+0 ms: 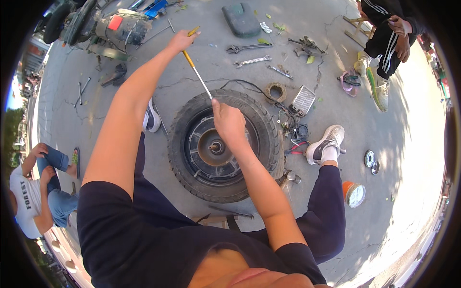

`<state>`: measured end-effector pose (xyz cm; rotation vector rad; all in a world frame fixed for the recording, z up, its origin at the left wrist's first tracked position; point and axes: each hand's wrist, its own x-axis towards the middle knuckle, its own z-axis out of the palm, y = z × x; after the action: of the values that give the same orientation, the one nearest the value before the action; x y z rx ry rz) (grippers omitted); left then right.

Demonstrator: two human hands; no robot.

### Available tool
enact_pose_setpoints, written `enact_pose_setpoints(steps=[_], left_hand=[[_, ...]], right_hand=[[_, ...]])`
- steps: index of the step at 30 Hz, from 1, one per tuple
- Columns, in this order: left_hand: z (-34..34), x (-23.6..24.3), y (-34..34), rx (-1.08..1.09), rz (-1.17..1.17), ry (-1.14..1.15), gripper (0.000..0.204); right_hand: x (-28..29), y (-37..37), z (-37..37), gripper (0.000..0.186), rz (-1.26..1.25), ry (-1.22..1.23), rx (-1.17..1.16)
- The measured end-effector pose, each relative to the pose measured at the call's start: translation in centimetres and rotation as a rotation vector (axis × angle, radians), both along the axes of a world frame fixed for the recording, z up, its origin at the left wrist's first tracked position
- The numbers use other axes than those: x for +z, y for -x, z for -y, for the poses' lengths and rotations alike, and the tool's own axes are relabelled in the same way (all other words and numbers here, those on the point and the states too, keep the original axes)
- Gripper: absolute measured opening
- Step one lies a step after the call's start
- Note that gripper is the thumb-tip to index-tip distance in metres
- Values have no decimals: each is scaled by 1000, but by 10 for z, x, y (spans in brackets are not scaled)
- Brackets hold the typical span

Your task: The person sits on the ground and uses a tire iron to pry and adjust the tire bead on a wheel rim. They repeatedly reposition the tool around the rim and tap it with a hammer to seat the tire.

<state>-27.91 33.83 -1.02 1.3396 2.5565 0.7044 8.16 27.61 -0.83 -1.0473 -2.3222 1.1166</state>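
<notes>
Right hand: thumb against the bar's low end at the tyre's far edge, fingers hidden; can't tell if it pinches or just presses. Probably there to steady the tip.
Bar: yellow handle, bright shaft, slanting from left hand down to right hand; 2 contact points likely give aim plus leverage. Tip hidden, can't tell if it's under the tyre lip.
Left hand: fist wrapped round the yellow handle, well beyond the right hand; long reach, likely for more swing.
Tyre: right under the right hand, flat on its side, between 2 shoes; lying so probably keeps it stable.
Hub: just nearer the body than the right hand, axle stub up, open to reach.
Ring: right of the right hand, off the tyre.
Spanners: 2, beyond the right hand, side by side, maybe for quick pick-up.
Finned box: past the ring, by wires.
Hammer: right and bodyward of the right hand, beside the tyre, seemingly parked in reach.
Tub: farther right, outside the leg.
Bystanders: 2, farthest out, left and right of both hands.
</notes>
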Motion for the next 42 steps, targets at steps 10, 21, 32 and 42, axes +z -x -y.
enact_pose_setpoints(steps=[10, 21, 32, 42], left_hand=[[-168, 21, -129, -397, -182, 117, 57], [-174, 25, -330, -1181, -155, -199, 35], [-53, 37, -451, -1665, -307, -151, 13], [3, 23, -474, -1474, -210, -300, 18]], right_hand=[[2, -2, -4, 50, -94, 250, -41], [-15, -7, 5, 55, -395, 672, -67], [-39, 9, 48, 42, -646, 515, -359], [-68, -31, 48, 50, -485, 314, -227]])
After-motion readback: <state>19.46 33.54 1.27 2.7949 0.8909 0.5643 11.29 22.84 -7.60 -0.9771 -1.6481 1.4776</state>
